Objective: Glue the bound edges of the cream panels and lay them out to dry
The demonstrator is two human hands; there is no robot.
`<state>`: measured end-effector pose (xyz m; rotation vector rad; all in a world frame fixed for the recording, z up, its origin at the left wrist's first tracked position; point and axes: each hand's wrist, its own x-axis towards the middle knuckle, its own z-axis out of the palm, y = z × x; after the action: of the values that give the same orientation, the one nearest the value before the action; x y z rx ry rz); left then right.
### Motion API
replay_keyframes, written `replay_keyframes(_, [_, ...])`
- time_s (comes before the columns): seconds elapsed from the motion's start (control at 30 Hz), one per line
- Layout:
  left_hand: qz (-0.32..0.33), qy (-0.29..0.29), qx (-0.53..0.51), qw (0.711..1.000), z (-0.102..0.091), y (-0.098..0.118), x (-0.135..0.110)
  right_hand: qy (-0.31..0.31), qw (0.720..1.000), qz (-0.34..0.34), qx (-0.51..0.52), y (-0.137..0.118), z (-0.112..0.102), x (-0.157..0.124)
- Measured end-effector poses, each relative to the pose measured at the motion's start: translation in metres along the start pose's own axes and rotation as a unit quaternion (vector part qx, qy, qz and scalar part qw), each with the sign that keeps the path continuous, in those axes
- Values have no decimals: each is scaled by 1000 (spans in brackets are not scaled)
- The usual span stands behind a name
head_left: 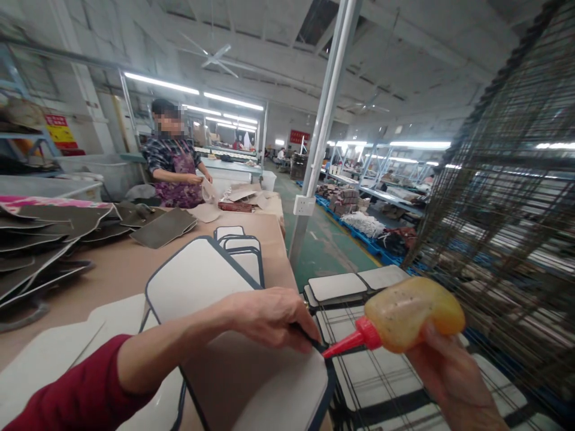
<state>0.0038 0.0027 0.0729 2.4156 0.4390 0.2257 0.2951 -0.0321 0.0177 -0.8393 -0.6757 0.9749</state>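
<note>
My right hand is wrapped round a yellowish squeeze bottle with a red nozzle, held tilted. The tip of the red nozzle meets the dark edge of a white panel at its right side. On that same edge, my left hand grips the panel, fingers bent over its dark border. Behind it lies another white panel with a dark rim, and a few smaller panels are piled farther off. The fingertips of my left hand are partly hidden.
The brown tabletop bears dark grey pieces at the left. At right, more white panels lie on a wire rack, beside upright wire racks. A co-worker handles pieces across the table. A metal post rises by the table's edge.
</note>
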Motion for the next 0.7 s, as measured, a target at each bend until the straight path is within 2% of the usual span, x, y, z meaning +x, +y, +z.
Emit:
replay_keyframes(0.1, [13,-3,-1,1000,1,2,0,-4,1000,-7,-13,-1,1,-1])
replay_keyframes(0.2, [15,7,-6,1000,1,3,-2,-5,1000,4,-28,1,-8,2])
replay_keyframes(0.33, [13,15,-13,1000,1,4,-6,-68,996,47,-47,6,-30,8])
replay_keyframes(0.4, [8,16,-8,1000,1,5,-8,-80,994,58,-48,7,-33,7])
replay_keyframes(0.6, [13,40,-7,999,1,4,-14,2,999,-16,-40,-1,3,-12])
replay_keyframes(0.7, [5,48,-9,999,0,3,-18,9,998,-18,-64,-2,7,-17])
